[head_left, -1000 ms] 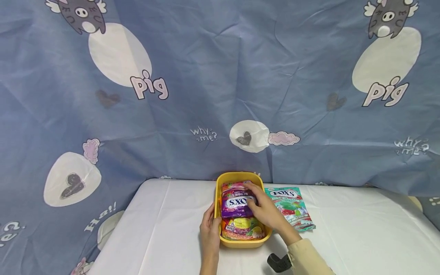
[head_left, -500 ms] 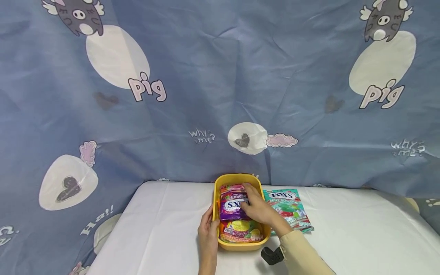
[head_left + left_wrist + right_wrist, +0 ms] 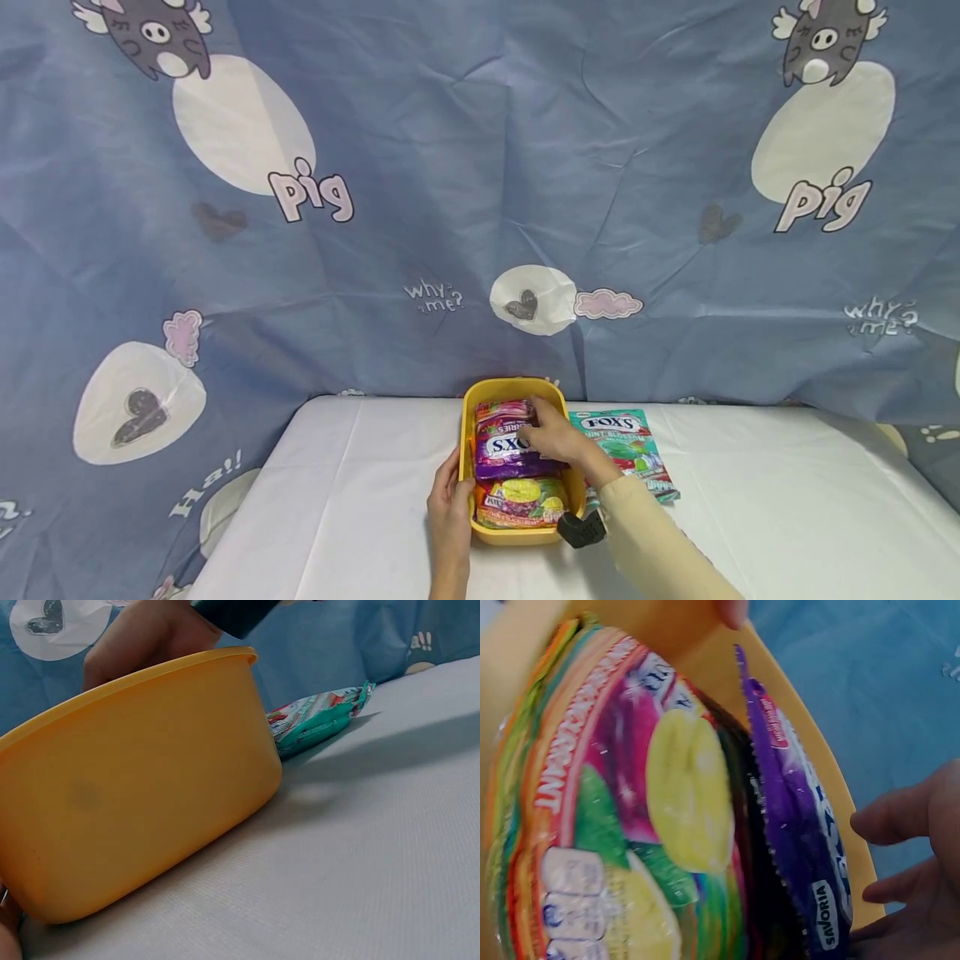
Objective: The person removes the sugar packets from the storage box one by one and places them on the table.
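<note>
My left hand [image 3: 450,500] grips the left wall of a yellow plastic tub [image 3: 522,537], the thumb at the rim. Inside the tub lies a purple Fox's berries candy bag [image 3: 510,454], upside down to the head view. A yellow-and-red fruit candy bag [image 3: 522,500] sits nearer the front. My right hand [image 3: 558,435] reaches in over the right rim and rests on the right side of the purple bag. The right wrist view shows its spread fingers [image 3: 900,817] beside the purple bag [image 3: 799,817]. The rest of its fingers are partly hidden.
A green Fox's mint candy bag [image 3: 622,450] lies flat to the tub's right, partly behind the right forearm. A black strap-like piece [image 3: 581,529] is at the right wrist. White cloth [image 3: 360,500] covers the table; a blue printed curtain [image 3: 420,350] hangs behind.
My right hand has slid slightly farther back over the purple bag, uncovering more of its lower right part. The view has drifted a little; the left hand keeps its place on the tub.
</note>
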The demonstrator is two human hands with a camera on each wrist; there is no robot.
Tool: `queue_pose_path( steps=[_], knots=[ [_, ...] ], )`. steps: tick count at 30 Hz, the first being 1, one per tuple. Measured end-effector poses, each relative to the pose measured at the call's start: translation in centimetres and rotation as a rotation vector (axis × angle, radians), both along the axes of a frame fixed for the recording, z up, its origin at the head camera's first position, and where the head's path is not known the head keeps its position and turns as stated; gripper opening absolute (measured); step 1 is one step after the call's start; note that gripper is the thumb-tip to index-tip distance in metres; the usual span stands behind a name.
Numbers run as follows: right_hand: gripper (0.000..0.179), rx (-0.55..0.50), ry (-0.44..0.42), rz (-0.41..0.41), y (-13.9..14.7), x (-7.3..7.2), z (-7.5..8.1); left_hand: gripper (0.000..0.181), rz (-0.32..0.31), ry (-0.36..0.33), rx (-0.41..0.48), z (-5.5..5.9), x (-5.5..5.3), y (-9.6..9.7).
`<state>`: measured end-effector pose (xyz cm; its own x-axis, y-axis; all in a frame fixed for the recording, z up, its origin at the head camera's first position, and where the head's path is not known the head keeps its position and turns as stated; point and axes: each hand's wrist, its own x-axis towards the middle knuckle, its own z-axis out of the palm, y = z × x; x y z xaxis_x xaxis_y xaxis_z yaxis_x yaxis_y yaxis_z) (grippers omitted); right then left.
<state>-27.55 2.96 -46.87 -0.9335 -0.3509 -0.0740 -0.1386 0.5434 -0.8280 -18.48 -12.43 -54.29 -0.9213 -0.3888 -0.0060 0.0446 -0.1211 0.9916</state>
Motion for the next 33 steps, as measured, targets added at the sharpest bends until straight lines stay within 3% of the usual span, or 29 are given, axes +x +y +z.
queue_pose_path(
  steps=[6,10,15,23,33],
  knots=[
    [0.050,-0.078,-0.147,-0.049,0.5,-0.6,0.7,0.051,0.013,-0.007,-0.030,0.1,-0.3,0.1],
    [0.043,-0.055,-0.156,-0.059,0.6,-0.6,0.8,0.051,0.014,-0.026,-0.023,0.1,-0.4,0.2],
    [0.048,-0.055,-0.172,-0.069,0.5,-0.3,0.6,0.051,0.007,-0.030,-0.015,0.1,-0.2,0.1],
    [0.045,-0.113,-0.178,-0.063,0.4,-0.1,0.2,0.050,0.017,-0.036,-0.029,0.2,-0.1,0.3],
    [0.055,-0.158,-0.189,-0.093,0.3,0.8,0.5,0.050,0.020,-0.025,-0.022,0.1,0.0,0.3]
  ],
)
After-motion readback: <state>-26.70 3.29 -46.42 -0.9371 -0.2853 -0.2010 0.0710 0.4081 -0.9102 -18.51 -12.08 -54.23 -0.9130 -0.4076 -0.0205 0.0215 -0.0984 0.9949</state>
